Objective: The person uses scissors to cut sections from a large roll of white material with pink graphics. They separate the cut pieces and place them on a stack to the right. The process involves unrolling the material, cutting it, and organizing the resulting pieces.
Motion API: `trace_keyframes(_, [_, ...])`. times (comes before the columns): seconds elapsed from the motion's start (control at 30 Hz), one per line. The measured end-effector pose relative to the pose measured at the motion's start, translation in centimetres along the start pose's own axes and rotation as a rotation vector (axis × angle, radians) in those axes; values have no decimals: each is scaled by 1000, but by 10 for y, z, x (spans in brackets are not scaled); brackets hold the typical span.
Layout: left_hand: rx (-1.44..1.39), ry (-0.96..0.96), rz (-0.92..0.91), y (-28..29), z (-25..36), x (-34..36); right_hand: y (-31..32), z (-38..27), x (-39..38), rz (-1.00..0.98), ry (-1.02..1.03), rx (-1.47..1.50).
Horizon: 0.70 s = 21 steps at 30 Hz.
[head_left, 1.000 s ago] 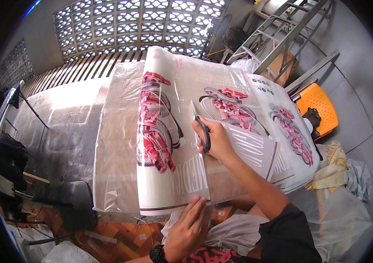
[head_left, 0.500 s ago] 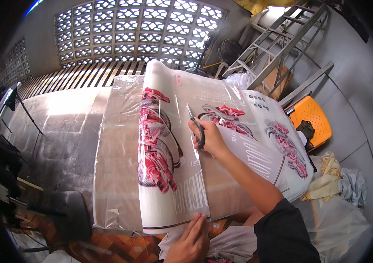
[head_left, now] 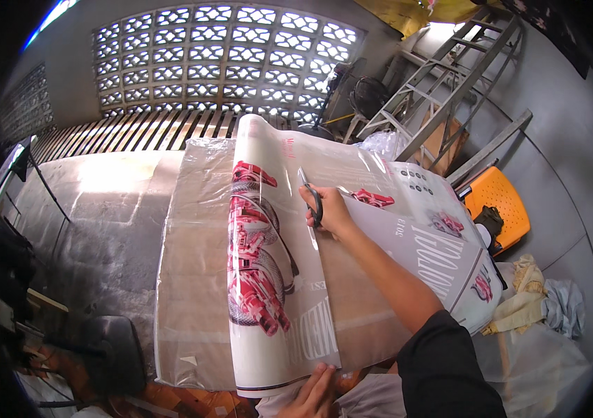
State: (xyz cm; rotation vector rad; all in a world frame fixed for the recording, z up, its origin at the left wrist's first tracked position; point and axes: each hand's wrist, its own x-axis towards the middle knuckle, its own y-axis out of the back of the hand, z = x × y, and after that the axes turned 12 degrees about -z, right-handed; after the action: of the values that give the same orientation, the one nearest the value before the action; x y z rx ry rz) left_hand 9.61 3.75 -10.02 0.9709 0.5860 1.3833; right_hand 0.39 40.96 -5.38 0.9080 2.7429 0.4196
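A large printed plastic sheet (head_left: pixel 310 150) with red-and-grey machine pictures and pale lettering lies over a brown, film-wrapped board (head_left: pixel 195 279). A slit runs up the sheet from its near edge, showing brown beneath. At the slit's far end my right hand (head_left: pixel 331 209) is closed on black-handled scissors (head_left: pixel 303 177), blades pointing away from me. The part right of the slit is folded back over itself, its grey reverse showing. My left hand (head_left: pixel 316 396) is at the near corner left of the slit, fingers together on the edge; its thumb is hidden.
A metal stepladder (head_left: pixel 443 97) leans at the far right, near an orange plastic seat (head_left: pixel 498 205) and crumpled cloths (head_left: pixel 526 292). A fan (head_left: pixel 370 96) stands behind the sheet. On the left are a concrete surface (head_left: pixel 94 230) and a dark flat panel (head_left: pixel 119 348).
The whole scene sits slightly lower in the picture. The right-hand part of the sheet is folded over farther, covering more of its pictures. The scissors stay at about the same spot on the sheet.
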Motion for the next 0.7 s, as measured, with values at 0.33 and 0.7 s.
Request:
trace_keyframes(0.33, [-168,-16,-60,16,-2,-2,10,6,45,46,41,-22])
trace_keyframes(0.7, [-304,-24,-57,19,-8,-2,30,2,114,90,141,-129])
